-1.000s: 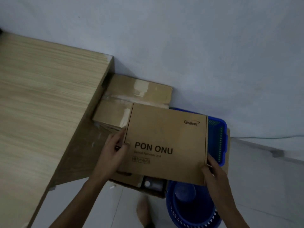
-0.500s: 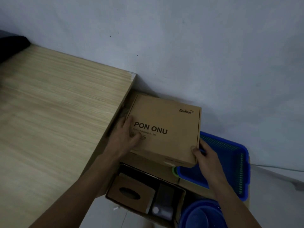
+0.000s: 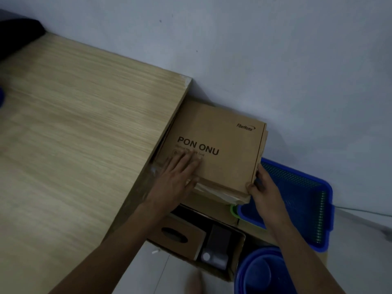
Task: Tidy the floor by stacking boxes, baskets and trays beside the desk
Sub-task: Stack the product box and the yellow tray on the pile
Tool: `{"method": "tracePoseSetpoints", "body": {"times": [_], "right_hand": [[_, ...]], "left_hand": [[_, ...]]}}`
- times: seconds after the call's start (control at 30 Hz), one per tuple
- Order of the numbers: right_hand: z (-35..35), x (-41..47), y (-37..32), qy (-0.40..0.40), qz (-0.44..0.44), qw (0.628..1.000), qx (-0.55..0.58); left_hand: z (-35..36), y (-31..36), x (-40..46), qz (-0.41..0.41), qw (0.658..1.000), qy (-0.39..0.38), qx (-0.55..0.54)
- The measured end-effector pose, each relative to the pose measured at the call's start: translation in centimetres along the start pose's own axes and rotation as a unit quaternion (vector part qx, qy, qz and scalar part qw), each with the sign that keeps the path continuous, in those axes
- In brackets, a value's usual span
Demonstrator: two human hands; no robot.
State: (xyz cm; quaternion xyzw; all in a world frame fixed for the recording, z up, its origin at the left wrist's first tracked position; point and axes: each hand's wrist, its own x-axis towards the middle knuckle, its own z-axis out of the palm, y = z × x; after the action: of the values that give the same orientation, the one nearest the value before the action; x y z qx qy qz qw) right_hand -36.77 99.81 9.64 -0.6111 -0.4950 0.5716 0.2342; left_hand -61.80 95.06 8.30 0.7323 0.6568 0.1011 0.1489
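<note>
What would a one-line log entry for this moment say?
step: seat box on stack | left hand: flat on lid | right hand: pinching corner | spot: beside desk

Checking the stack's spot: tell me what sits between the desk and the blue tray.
In the head view, the PON ONU box lies between the desk and the blue tray.

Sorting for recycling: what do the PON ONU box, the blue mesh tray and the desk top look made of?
The brown PON ONU box: matte cardboard, with printed lettering and a folded edge. The blue mesh tray: probably moulded plastic, given its slightly glossy rim and perforated walls. The pale wood-grain desk top: looks like laminate or veneer over board; a chipped corner suggests this, though solid wood can't be excluded.
</note>
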Motion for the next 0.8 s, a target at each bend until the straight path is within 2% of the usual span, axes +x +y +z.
{"method": "tracePoseSetpoints", "body": {"times": [0.27,0.8], "right_hand": [[2.3,0.3,-1.4,0.000,-0.002,1.000,0.010],[2.7,0.5,-0.6,0.015,0.002,1.000,-0.007]], "left_hand": [[-0.2,-1.8,0.0,-0.041,0.999,-0.011,-0.008],[0.3,-2.0,0.8,-0.052,0.998,0.014,-0.045]]}}
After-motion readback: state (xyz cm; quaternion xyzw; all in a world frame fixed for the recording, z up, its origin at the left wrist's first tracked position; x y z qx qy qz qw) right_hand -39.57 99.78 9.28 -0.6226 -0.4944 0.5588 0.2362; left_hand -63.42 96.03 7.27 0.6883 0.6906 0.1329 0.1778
